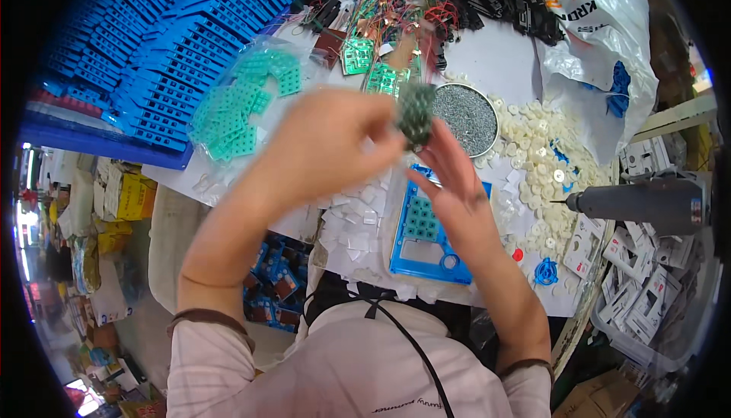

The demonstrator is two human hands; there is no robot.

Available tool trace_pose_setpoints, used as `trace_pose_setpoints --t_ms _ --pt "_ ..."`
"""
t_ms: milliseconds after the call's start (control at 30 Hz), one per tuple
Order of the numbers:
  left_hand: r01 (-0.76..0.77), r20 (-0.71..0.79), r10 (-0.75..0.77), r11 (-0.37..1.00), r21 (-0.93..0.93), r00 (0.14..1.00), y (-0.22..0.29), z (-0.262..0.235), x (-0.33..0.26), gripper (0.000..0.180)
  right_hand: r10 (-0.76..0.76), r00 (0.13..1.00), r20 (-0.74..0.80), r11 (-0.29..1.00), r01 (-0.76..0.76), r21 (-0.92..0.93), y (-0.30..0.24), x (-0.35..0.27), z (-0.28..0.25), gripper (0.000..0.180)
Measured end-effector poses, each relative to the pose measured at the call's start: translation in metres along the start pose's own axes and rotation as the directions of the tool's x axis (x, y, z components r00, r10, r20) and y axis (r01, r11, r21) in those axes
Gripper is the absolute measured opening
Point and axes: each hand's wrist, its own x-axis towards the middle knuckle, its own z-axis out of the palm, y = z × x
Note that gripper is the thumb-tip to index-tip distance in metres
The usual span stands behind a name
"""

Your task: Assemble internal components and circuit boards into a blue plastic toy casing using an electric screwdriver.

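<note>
A green circuit board [416, 116], smeared by motion, is held up between my two hands above the middle of the table. The fingers and thumb of my left hand [324, 140] are bent together at its left edge. From below and to the right, my right hand [463, 209] grips the board's lower edge between thumb and fingers. Beneath my right hand lies a blue plastic casing [426, 266], partly covered by that hand, with a teal rubber keypad [421, 218] set in it. Wires trail upward near the board, blurred.
A round tin of small screws [466, 119] stands beside pale round plastic pieces [537, 182]. Green keypads [244, 102] lie in a clear bag. Blue casings [190, 45] are stacked far left, wired boards [388, 71] behind. An electric screwdriver [640, 205] points in from the right.
</note>
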Motion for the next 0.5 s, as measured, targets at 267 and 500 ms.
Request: trace_pose_setpoints --t_ms 267,500 --pt "-0.012 -0.345 -0.091 0.958 -0.286 0.934 -0.016 0.025 -0.083 0.028 0.251 0.887 0.389 0.618 -0.456 0.640 -0.002 -0.005 0.021 0.072" --pt "0.003 -0.184 -0.381 0.440 -0.898 0.906 -0.014 0.071 -0.096 0.020 0.417 0.738 0.530 0.425 -0.674 0.604 0.008 -0.025 0.038 0.091"
